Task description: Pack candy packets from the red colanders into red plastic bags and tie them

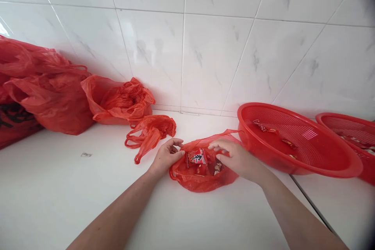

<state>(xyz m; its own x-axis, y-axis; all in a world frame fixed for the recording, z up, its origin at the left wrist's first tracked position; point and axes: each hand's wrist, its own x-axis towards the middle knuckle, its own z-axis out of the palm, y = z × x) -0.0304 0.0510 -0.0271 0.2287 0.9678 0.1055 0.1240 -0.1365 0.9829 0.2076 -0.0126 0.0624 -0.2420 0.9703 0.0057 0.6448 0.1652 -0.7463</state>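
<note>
A thin red plastic bag [202, 183] lies open-mouthed on the white surface between my two hands. Inside it show a red snack packet [197, 158] with black and white lettering, a smaller red packet [200, 170] and a dark brown-patterned packet [218, 167]. My left hand [166, 157] is at the bag's left rim, thumb and curled fingers closed on the thin plastic. Over the bag's right side hovers my right hand [234, 157], its thumb and fingers apart and nothing visible between them.
On the right, a red plastic basket [293, 136] holds several small wrapped packets; a second red basket [345, 119] stands beyond it. Crumpled red bags [155, 131] lie left, near an open red bag [123, 101] and large filled bags [58, 93]. A tiled wall [211, 58] rises behind.
</note>
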